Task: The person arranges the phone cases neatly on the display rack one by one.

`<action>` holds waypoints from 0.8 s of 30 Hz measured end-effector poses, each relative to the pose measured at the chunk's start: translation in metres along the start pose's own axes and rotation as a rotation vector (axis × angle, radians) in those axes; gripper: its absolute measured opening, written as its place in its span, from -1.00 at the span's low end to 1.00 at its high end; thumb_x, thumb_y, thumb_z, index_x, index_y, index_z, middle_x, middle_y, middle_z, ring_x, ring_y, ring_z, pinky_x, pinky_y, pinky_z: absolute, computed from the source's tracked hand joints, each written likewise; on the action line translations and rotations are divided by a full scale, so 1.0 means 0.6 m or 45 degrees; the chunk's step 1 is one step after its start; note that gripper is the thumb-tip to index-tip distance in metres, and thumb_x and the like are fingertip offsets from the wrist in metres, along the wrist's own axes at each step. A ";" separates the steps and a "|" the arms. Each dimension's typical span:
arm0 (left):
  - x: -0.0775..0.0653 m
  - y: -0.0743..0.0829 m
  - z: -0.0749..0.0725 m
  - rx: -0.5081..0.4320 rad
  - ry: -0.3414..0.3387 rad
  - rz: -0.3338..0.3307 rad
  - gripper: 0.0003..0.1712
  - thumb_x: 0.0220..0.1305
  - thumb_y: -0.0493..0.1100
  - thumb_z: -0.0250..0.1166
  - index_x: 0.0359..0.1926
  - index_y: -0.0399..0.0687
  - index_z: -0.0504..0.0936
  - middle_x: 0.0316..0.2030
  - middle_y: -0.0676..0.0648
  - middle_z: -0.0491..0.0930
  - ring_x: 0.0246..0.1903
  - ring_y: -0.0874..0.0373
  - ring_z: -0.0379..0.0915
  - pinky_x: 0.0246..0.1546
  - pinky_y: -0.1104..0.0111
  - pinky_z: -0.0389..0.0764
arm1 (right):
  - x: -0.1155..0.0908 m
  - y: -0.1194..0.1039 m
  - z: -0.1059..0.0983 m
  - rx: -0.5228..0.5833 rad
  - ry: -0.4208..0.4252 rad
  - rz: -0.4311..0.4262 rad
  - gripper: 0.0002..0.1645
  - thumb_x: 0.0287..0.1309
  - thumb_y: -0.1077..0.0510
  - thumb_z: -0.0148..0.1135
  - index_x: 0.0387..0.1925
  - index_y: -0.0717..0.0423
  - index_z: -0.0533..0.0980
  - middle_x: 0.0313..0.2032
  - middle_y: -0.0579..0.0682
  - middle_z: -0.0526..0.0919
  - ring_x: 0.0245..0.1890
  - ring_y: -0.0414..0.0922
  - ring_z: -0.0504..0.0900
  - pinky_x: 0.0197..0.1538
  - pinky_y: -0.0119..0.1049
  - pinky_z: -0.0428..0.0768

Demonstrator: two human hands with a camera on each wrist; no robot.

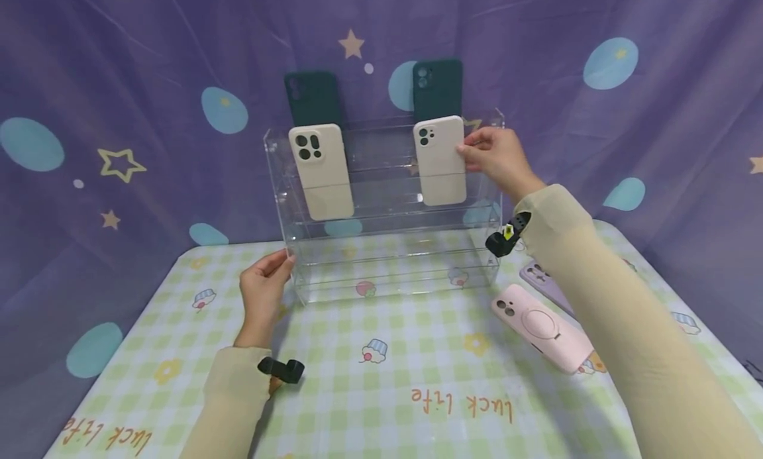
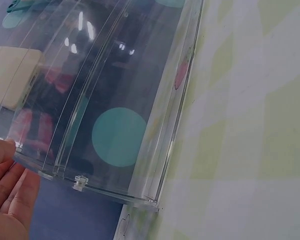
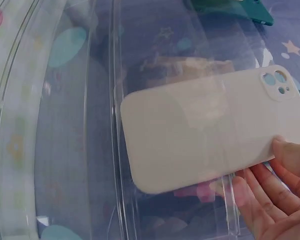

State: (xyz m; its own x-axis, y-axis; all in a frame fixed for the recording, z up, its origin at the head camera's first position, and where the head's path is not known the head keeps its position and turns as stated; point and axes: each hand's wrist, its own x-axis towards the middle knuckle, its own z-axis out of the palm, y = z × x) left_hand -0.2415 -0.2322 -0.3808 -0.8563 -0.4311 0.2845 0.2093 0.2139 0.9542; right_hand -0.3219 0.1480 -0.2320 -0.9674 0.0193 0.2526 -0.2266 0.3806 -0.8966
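A clear acrylic tiered display rack [image 1: 390,247] stands at the back of the table. My right hand [image 1: 495,155] pinches the right edge of a white phone case [image 1: 442,181], whose lower part sits behind a clear panel of the rack. Thumb in front and fingers behind show in the right wrist view. Another cream phone case [image 1: 324,181] leans in the same tier at left. Behind them, two dark green phone cases, one at left [image 1: 312,98] and one at right [image 1: 442,91], stand in a higher tier. My left hand [image 1: 265,283] holds the rack's left side panel by its edge.
A pink phone case [image 1: 539,326] with a ring lies on the right of the checkered tablecloth [image 1: 334,379]. Beside it, a purple phone case [image 1: 548,285] is partly covered by my right sleeve. A purple patterned curtain [image 1: 149,61] hangs behind the rack.
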 end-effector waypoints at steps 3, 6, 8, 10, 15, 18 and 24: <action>0.001 -0.002 0.002 0.007 -0.002 0.003 -0.67 0.13 -0.18 0.39 -0.12 -0.31 0.66 -0.38 0.19 0.68 -0.41 0.44 0.58 -0.37 0.58 0.60 | 0.002 0.005 -0.004 -0.038 0.035 0.013 -0.65 0.17 0.17 0.27 -0.14 0.40 0.52 -0.22 0.17 0.65 -0.47 -0.28 0.62 -0.24 -0.36 0.66; 0.002 -0.004 0.003 0.004 0.005 0.004 -0.67 0.12 -0.19 0.39 -0.13 -0.31 0.66 -0.39 0.20 0.68 -0.42 0.44 0.58 -0.38 0.58 0.60 | 0.005 0.007 -0.004 -0.051 0.050 0.026 -0.63 0.16 0.16 0.29 -0.14 0.42 0.54 -0.28 0.12 0.68 -0.52 -0.30 0.63 -0.31 -0.43 0.65; 0.002 -0.005 0.004 0.002 0.007 0.002 -0.67 0.12 -0.19 0.39 -0.13 -0.31 0.67 -0.40 0.21 0.68 -0.42 0.44 0.58 -0.38 0.58 0.60 | 0.007 0.007 -0.004 -0.041 0.050 0.036 -0.62 0.15 0.16 0.29 -0.14 0.43 0.55 -0.32 0.09 0.69 -0.54 -0.30 0.64 -0.35 -0.46 0.64; 0.002 -0.004 0.004 -0.006 0.013 0.001 -0.68 0.12 -0.20 0.40 -0.13 -0.31 0.67 -0.41 0.22 0.67 -0.42 0.43 0.58 -0.38 0.57 0.60 | 0.008 0.005 -0.004 -0.030 0.047 0.048 -0.62 0.15 0.17 0.30 -0.14 0.43 0.55 -0.36 0.05 0.69 -0.54 -0.29 0.64 -0.38 -0.48 0.63; 0.002 -0.002 0.004 -0.016 0.010 0.005 -0.67 0.11 -0.21 0.40 -0.12 -0.34 0.65 -0.38 0.17 0.69 -0.42 0.44 0.58 -0.37 0.57 0.60 | 0.009 0.000 -0.008 -0.067 -0.001 0.087 -0.61 0.14 0.14 0.31 -0.15 0.43 0.55 -0.42 0.00 0.69 -0.52 -0.24 0.66 -0.40 -0.48 0.63; 0.001 0.001 0.004 -0.019 0.013 0.006 -0.67 0.11 -0.22 0.40 -0.13 -0.34 0.66 -0.39 0.15 0.69 -0.43 0.44 0.58 -0.38 0.57 0.60 | 0.009 -0.003 -0.010 -0.108 -0.043 0.111 -0.59 0.14 0.12 0.30 -0.14 0.42 0.55 -0.41 -0.01 0.69 -0.48 -0.20 0.67 -0.37 -0.47 0.63; 0.000 0.002 0.002 -0.011 0.020 -0.004 -0.67 0.12 -0.22 0.39 -0.12 -0.35 0.66 -0.40 0.17 0.68 -0.43 0.45 0.57 -0.38 0.58 0.60 | 0.008 -0.006 -0.009 -0.139 -0.056 0.131 -0.59 0.15 0.08 0.30 -0.14 0.37 0.56 -0.36 0.01 0.69 -0.50 -0.26 0.65 -0.33 -0.45 0.63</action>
State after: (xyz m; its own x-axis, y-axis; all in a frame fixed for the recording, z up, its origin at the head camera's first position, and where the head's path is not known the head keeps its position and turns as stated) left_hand -0.2418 -0.2307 -0.3795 -0.8496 -0.4452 0.2828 0.2108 0.2049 0.9558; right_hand -0.3251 0.1515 -0.2258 -0.9894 0.0237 0.1432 -0.1146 0.4773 -0.8712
